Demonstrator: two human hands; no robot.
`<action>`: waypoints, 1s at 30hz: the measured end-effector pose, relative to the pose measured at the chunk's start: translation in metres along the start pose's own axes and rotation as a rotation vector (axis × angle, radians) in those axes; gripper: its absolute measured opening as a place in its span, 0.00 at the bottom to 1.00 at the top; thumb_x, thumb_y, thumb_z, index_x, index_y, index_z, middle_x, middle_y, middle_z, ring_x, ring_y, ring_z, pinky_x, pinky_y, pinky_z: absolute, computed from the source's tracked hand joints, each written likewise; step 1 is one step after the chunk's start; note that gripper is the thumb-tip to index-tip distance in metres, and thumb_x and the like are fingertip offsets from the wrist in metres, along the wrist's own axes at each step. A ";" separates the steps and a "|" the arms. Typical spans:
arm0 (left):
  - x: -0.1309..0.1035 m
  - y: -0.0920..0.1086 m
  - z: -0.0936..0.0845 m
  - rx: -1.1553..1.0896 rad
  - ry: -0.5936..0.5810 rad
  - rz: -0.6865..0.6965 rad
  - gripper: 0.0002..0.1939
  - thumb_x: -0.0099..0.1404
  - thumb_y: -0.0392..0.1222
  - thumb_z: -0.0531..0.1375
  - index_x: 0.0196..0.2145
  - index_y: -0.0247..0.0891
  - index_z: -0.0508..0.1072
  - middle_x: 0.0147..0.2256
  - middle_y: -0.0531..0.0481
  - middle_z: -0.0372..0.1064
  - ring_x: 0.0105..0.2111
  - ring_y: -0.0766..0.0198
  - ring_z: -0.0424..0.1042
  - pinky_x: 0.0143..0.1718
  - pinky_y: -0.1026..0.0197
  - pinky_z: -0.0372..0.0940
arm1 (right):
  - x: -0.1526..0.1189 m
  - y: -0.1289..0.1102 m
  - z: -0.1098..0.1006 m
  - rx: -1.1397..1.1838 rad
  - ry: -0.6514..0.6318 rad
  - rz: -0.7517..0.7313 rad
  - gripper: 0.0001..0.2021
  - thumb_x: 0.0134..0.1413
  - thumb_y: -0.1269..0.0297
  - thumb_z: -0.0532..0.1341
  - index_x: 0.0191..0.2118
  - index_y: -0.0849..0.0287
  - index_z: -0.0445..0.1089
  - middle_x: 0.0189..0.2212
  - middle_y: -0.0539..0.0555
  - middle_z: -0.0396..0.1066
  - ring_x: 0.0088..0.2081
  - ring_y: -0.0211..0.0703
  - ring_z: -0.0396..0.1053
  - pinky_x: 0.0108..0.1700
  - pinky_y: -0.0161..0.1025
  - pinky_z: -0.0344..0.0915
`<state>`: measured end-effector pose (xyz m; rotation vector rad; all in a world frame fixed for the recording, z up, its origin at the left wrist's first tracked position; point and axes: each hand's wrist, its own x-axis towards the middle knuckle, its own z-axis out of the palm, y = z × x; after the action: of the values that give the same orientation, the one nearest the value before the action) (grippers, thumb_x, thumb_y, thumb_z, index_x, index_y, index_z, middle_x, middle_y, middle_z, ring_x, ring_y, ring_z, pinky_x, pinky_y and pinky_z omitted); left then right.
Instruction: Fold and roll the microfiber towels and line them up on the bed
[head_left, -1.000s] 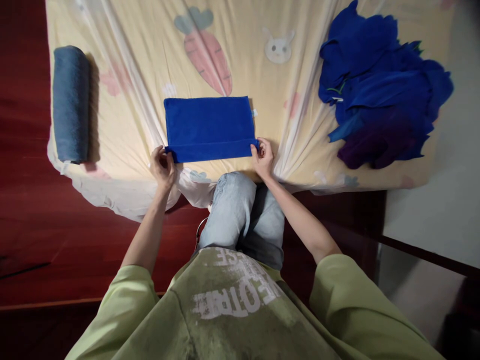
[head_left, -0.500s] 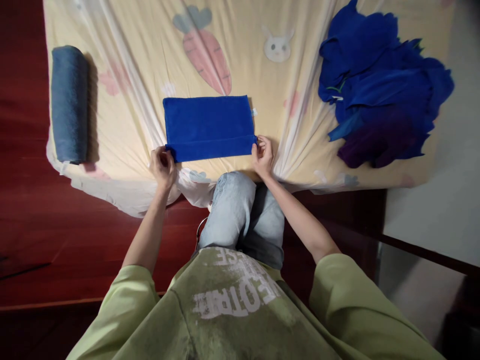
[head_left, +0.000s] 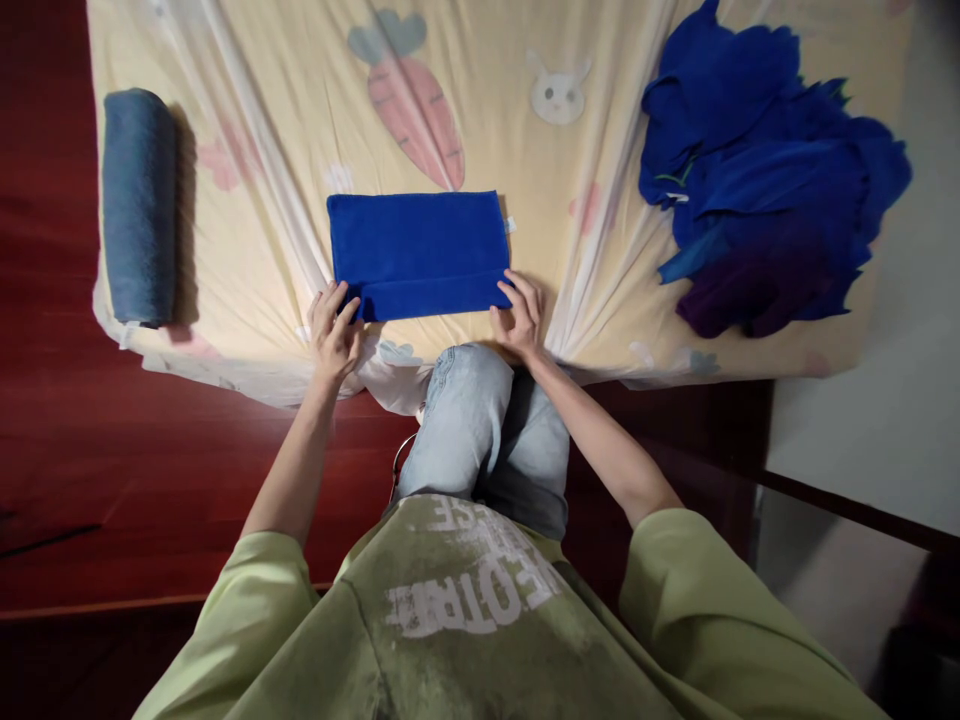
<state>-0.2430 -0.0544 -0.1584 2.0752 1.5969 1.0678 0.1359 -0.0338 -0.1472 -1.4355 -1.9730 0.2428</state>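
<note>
A blue towel lies flat on the bed in front of me, its near edge turned over in a narrow strip. A small white tag sticks out at its right side. My left hand is at the near left corner, fingers apart and fingertips touching the cloth. At the near right corner is my right hand, its fingers spread with the tips on the folded strip. Neither hand grips the towel.
A rolled grey-blue towel lies at the bed's left edge. On the right is a heap of crumpled blue cloths with a dark purple one among them. The yellow bedsheet has wrinkles; its edge hangs by my knees.
Both hands have let go of the towel's near corners and spread their fingers. The left fingers have moved slightly right onto the cloth. The towel has barely shifted.
</note>
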 end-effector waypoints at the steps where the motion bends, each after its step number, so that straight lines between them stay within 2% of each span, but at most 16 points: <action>1: 0.002 0.003 -0.001 -0.001 -0.025 0.003 0.25 0.70 0.57 0.60 0.60 0.47 0.72 0.66 0.42 0.64 0.71 0.45 0.56 0.73 0.34 0.48 | 0.001 -0.002 -0.001 -0.010 -0.035 -0.001 0.25 0.70 0.47 0.52 0.62 0.54 0.70 0.63 0.61 0.69 0.66 0.59 0.66 0.69 0.63 0.61; 5: 0.009 0.013 -0.005 0.009 -0.075 -0.023 0.27 0.68 0.56 0.60 0.61 0.46 0.73 0.67 0.44 0.65 0.71 0.46 0.56 0.73 0.34 0.46 | 0.008 -0.011 -0.005 -0.018 -0.146 -0.025 0.25 0.68 0.49 0.54 0.63 0.53 0.70 0.64 0.59 0.70 0.69 0.58 0.62 0.70 0.63 0.58; 9: 0.012 0.018 -0.005 0.012 -0.087 -0.021 0.29 0.66 0.54 0.61 0.63 0.45 0.72 0.67 0.44 0.64 0.71 0.46 0.56 0.74 0.35 0.46 | 0.012 -0.013 -0.007 -0.035 -0.193 -0.049 0.27 0.66 0.53 0.55 0.66 0.55 0.68 0.65 0.59 0.69 0.70 0.56 0.62 0.70 0.63 0.56; 14: 0.015 0.018 -0.005 0.026 -0.098 -0.019 0.32 0.65 0.49 0.61 0.66 0.45 0.69 0.68 0.44 0.63 0.72 0.47 0.56 0.74 0.36 0.46 | 0.011 -0.009 -0.006 -0.029 -0.179 -0.069 0.28 0.63 0.60 0.55 0.67 0.57 0.66 0.66 0.60 0.68 0.70 0.55 0.61 0.70 0.60 0.57; 21: 0.017 0.013 -0.003 -0.006 -0.055 -0.047 0.30 0.65 0.46 0.61 0.65 0.45 0.69 0.68 0.45 0.63 0.71 0.48 0.57 0.73 0.37 0.51 | 0.009 -0.005 0.000 -0.026 -0.148 -0.017 0.30 0.60 0.67 0.54 0.68 0.57 0.66 0.66 0.58 0.68 0.70 0.53 0.62 0.70 0.61 0.59; 27: 0.017 0.011 -0.003 -0.027 -0.038 -0.019 0.27 0.67 0.40 0.57 0.64 0.46 0.70 0.66 0.45 0.66 0.70 0.51 0.59 0.73 0.38 0.52 | 0.009 -0.002 0.001 -0.013 -0.117 0.005 0.29 0.61 0.71 0.52 0.68 0.54 0.66 0.66 0.55 0.68 0.70 0.51 0.62 0.71 0.60 0.59; 30: 0.017 0.011 -0.004 -0.063 -0.026 0.011 0.25 0.70 0.41 0.55 0.63 0.45 0.71 0.65 0.45 0.67 0.70 0.51 0.59 0.72 0.39 0.53 | 0.009 0.000 0.001 0.010 -0.109 0.009 0.27 0.63 0.71 0.50 0.66 0.54 0.67 0.65 0.55 0.70 0.69 0.50 0.63 0.71 0.60 0.59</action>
<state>-0.2369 -0.0431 -0.1426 2.0502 1.5216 1.0766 0.1342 -0.0261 -0.1442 -1.4525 -2.0496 0.3405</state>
